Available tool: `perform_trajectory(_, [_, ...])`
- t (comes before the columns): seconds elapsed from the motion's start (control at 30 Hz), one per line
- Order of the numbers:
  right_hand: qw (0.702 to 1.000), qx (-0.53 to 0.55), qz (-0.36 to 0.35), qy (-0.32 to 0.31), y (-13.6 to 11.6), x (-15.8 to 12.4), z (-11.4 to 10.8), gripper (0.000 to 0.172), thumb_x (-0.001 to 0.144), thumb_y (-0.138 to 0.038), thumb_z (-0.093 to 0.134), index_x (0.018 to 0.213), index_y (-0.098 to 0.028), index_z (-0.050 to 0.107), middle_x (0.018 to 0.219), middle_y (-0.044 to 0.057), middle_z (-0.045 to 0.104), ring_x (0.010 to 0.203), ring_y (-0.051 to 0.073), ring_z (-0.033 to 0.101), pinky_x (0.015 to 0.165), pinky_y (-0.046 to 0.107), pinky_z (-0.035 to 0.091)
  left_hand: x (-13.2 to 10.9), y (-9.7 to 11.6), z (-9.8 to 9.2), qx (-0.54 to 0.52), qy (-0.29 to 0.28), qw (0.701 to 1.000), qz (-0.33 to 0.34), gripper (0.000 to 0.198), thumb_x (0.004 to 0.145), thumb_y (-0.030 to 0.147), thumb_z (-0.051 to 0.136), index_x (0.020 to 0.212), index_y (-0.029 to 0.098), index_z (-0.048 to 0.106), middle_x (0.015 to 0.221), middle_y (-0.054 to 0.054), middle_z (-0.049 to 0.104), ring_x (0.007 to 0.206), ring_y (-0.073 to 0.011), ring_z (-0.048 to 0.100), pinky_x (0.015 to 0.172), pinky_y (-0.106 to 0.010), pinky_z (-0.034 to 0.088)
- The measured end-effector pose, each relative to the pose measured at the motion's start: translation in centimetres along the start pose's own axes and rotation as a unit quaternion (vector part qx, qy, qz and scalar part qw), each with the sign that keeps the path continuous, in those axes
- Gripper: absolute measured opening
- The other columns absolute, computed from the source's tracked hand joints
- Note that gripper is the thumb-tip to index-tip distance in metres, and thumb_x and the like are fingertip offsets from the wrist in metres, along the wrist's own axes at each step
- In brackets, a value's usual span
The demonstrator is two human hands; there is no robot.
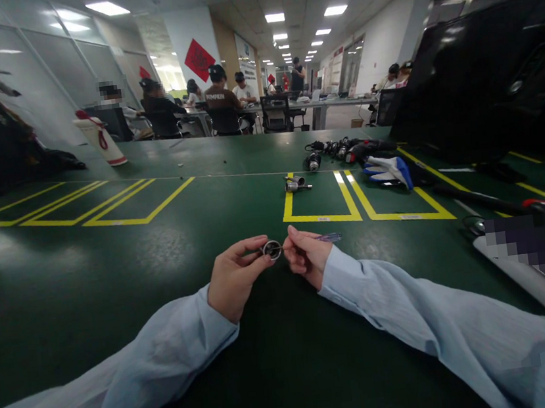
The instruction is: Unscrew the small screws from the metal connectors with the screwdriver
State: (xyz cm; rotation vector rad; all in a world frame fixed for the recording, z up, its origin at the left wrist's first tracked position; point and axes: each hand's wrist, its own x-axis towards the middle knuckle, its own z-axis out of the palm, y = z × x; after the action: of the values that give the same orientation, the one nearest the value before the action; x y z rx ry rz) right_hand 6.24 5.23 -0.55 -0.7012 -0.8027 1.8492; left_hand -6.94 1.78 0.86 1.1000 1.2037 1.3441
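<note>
My left hand (236, 276) pinches a small round metal ring-shaped part (273, 249) between thumb and fingertips, just above the green table (112, 276). My right hand (307, 255) is closed on a thin tool with a purple handle (327, 238), and its tip meets the ring. Both hands sit close together at the table's middle, with light blue sleeves running back toward me.
A small metal part (296, 184) lies inside a yellow taped box (319, 205). Behind it sit a row of dark parts (330, 150) and blue-white gloves (388, 171). A black case (485, 72) stands right, a white container (100, 140) far left. Seated people work at far tables.
</note>
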Motion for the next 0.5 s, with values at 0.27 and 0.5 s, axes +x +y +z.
perform_trajectory(0.27, [1.0,-0.001,-0.012,0.0,0.02,-0.41,0.01,0.038,0.065,-0.045,0.065,0.049,-0.013,0.052,0.032,-0.005,0.046,0.027,0.002,0.028,0.027,0.014,0.016,-0.33,0.07,-0.38,-0.024,-0.016,0.999,-0.019,0.042,0.053,0.014,0.075,0.092,0.008,0.062,0.082,-0.007,0.069,0.075,-0.0152,0.064,0.085,-0.034,0.048])
perform_trajectory(0.5, [0.998,-0.026,-0.055,0.009,0.25,-0.93,0.31,0.036,0.064,-0.043,0.067,0.049,-0.014,0.053,0.032,-0.005,0.045,0.027,0.003,0.029,0.027,0.015,0.017,-0.47,-0.09,-0.5,-0.031,-0.013,0.999,-0.015,0.038,0.051,0.013,0.075,0.087,0.009,0.063,0.079,-0.005,0.069,0.072,-0.0154,0.065,0.081,-0.033,0.051])
